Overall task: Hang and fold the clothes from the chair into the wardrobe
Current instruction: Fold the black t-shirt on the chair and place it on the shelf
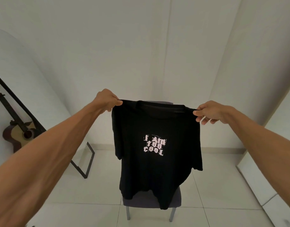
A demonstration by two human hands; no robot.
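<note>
A black T-shirt point(155, 171) with pale pink lettering on its chest hangs spread out in front of me, held up by both shoulders. My left hand point(107, 99) pinches the left shoulder seam. My right hand point(209, 113) pinches the right shoulder seam. The shirt's hem hangs over the seat of a grey chair point(137, 203) with metal legs, which stands right behind it. The shirt hides most of the chair's back. No wardrobe is in view.
A black-framed standing mirror point(85, 167) leans against the left wall, with an acoustic guitar point(18, 135) reflected in it. White walls close off the corner ahead. A white cabinet edge point(272, 200) runs along the right. The floor is pale tile.
</note>
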